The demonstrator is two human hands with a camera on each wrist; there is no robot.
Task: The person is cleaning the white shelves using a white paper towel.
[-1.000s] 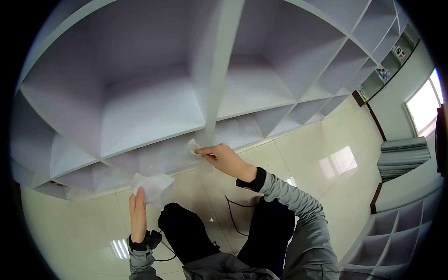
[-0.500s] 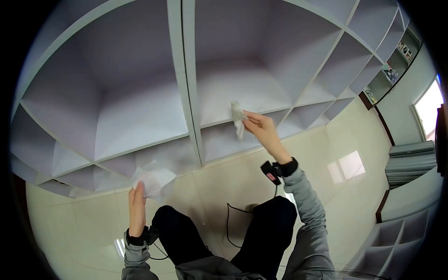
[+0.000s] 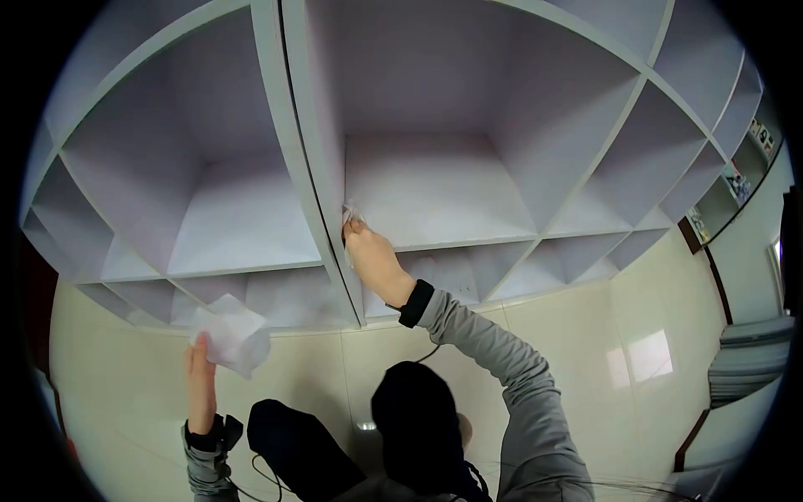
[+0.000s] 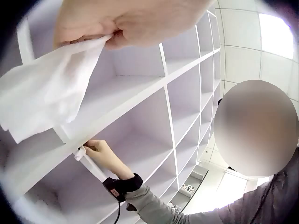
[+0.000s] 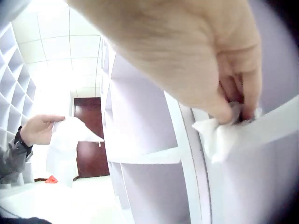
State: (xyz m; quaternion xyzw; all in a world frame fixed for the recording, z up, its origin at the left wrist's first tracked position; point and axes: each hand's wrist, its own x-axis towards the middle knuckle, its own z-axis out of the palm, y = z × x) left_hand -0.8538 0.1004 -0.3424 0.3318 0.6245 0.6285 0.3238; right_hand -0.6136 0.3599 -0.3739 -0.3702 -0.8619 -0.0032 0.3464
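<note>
My right hand point(image 3: 374, 261) pinches a small crumpled white tissue point(image 5: 217, 138) against the shelf unit's upright, where it meets the front edge of a compartment floor point(image 3: 435, 188). In the right wrist view the fingertips are bent round the tissue point(image 5: 217, 138). My left hand point(image 3: 201, 385) holds a larger white sheet point(image 3: 234, 335) between thumb and fingers, hanging in front of the lower compartments. The left wrist view shows this sheet point(image 4: 46, 91) spread and drooping from the left hand point(image 4: 135, 21).
The white shelf unit point(image 3: 305, 167) has many square compartments and a dark seam between two uprights. Below it lies a glossy tiled floor point(image 3: 309, 360), with my knees close by. A cable runs near the left wrist. A dark red door point(image 5: 88, 140) stands in the background.
My right hand has moved left, from the right compartment's front edge to the upright, with the tissue. My left hand has shifted left with its sheet. The head view has turned.
</note>
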